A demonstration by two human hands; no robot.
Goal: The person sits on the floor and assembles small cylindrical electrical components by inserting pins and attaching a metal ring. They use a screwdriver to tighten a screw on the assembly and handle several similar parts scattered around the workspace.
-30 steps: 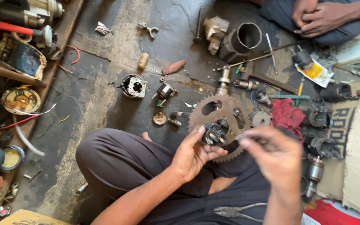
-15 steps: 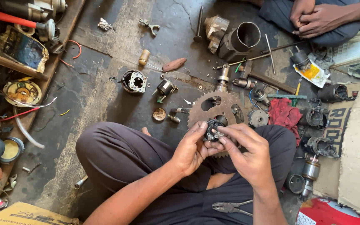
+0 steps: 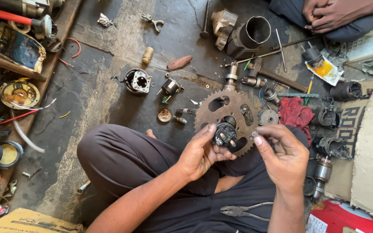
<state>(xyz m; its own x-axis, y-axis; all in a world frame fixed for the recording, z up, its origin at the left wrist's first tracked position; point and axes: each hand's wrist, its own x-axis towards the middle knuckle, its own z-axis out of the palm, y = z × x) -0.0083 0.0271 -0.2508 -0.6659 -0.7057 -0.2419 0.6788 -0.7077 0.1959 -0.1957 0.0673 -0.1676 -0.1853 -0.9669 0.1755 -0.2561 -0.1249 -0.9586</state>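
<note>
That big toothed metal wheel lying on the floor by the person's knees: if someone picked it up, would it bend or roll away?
The sprocket looks like thick, rusty metal plate, so it is probably stiff and fairly heavy for its size. Lying flat on the concrete floor, it is unlikely to roll. Its pointed teeth and grimy surface might make gripping awkward.

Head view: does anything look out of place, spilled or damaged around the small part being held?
No spill or clear damage shows. The left hand holds a small black round part over a toothed sprocket; the right hand pinches something tiny beside it. Motor pieces and bolts lie scattered on the stained floor, and pliers rest on the lap.
</note>
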